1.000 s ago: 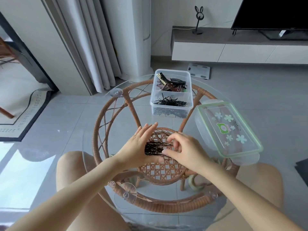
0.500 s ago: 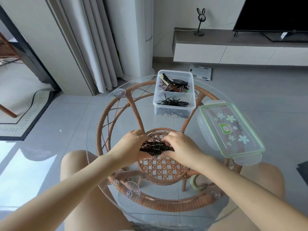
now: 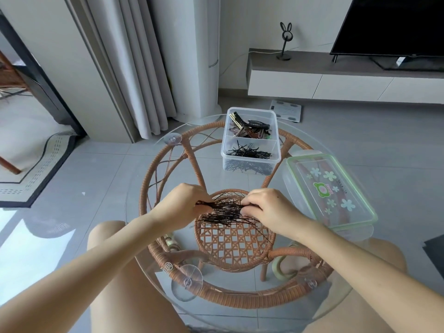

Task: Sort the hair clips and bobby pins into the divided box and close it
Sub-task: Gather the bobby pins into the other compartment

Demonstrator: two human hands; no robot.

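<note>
while left hand (image 3: 182, 206) and right hand (image 3: 272, 210) pinch them, wiry black bobby pins (image 3: 225, 212) splay.

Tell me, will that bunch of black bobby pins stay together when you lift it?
Probably not fully: the bobby pins are loose thin wires, fanned out, some straggling past the right hand. They look light, so the left hand and right together should lift them easily. Dropped ones would likely slide on the smooth glass table.

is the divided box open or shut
Open: the divided box is uncovered; the green-rimmed lid lies on the glass table beside it.
</note>
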